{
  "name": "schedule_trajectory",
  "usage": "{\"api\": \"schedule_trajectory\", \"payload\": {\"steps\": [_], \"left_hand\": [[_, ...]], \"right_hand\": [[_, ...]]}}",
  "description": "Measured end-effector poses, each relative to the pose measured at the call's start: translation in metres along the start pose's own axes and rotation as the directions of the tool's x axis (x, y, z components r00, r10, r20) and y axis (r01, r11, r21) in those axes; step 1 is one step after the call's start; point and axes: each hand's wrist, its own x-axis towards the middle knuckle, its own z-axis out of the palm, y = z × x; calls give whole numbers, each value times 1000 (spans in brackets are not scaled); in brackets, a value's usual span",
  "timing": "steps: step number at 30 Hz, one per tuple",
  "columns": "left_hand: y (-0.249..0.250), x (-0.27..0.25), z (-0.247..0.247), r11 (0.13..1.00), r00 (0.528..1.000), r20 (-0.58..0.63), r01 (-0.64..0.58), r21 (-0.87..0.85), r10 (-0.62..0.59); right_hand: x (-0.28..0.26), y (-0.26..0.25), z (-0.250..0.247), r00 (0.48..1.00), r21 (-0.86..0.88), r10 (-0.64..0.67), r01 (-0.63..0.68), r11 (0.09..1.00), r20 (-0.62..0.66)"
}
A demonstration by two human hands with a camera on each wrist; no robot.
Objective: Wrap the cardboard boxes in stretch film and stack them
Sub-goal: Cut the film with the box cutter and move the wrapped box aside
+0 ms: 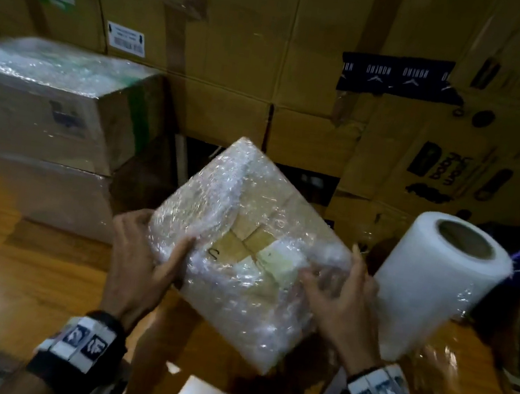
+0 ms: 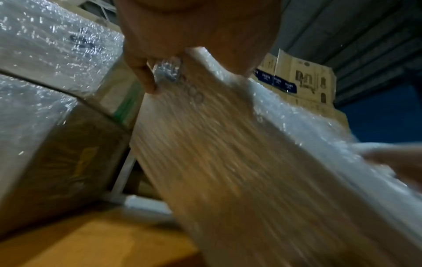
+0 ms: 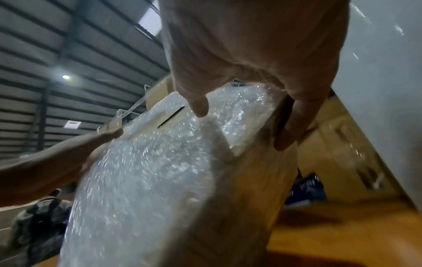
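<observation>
A wall of big brown cartons (image 1: 240, 43) closes off the space ahead of my hands, and below them runs an orange-brown wooden table (image 1: 25, 264). I hold the wrapped box (image 1: 245, 245) between both hands, lifted off the table and tilted, one corner pointing away from me. My left hand (image 1: 138, 266) grips its left edge, thumb on the top face and the fingers curled underneath; the left wrist view shows the fingertips against the filmed underside. My right hand (image 1: 341, 295) holds the right edge the same way, thumb across the crinkled film on top, fingers round the side. The roll of stretch film (image 1: 433, 284) stands on the table just to the right of my right hand, and I cannot tell whether a tail of film runs from it to the box.

To the left of my left hand, a little further away, two filmed boxes sit one on the other, the stacked boxes (image 1: 45, 120).

I judge the wrapping of this box done, or nearly, and the step in hand to be carrying it over for stacking. The next move calls for swinging it left, levelling it, and setting it square on that pile. The film is slick, so I would keep a firm hold until it rests flat.
</observation>
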Motion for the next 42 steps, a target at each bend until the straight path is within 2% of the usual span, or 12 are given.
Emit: {"api": "schedule_trajectory", "payload": {"steps": [5, 8, 12, 15, 18, 24, 27, 31, 33, 37, 38, 42], "left_hand": [[-24, -69, 20, 979, 941, 271, 198, 47, -203], [-20, -72, 7, 978, 921, 335, 164, 131, -200], [3, -10, -14, 947, 970, 101, -239, 215, 222], [21, 42, -1, 789, 831, 306, -545, 285, 464], [26, 44, 24, 636, 679, 605, -692, 342, 415], [3, -22, 13, 616, 457, 778, -779, 116, 432], [18, -4, 11, 712, 569, 626, -701, 30, 534], [44, 38, 39, 697, 704, 565, -657, 287, 431], [48, 28, 52, 694, 660, 659, -662, 281, 362], [47, -25, 41, 711, 407, 836, -703, 29, 368], [46, -27, 34, 736, 393, 828, -676, -36, 401], [48, 32, 26, 769, 710, 429, -637, 52, 559]], "right_hand": [[36, -11, -7, 970, -173, -241, 234, 957, -22], [40, -18, -3, 955, -223, -295, 290, 931, 11], [45, -15, 1, 952, -193, -306, 302, 933, 11], [49, -11, 1, 947, -179, -320, 317, 932, 13], [50, -9, 0, 948, -156, -319, 316, 936, 5], [53, -5, 1, 943, -144, -332, 328, 934, 1], [54, -4, 2, 941, -148, -338, 333, 931, -13], [56, -3, 3, 942, -154, -336, 330, 931, -14], [58, -3, 3, 945, -147, -327, 321, 936, -14], [61, -2, 4, 942, -149, -334, 326, 933, -25], [61, -2, 5, 942, -147, -334, 327, 933, -26], [62, 0, 6, 940, -137, -340, 335, 932, -13]]}}
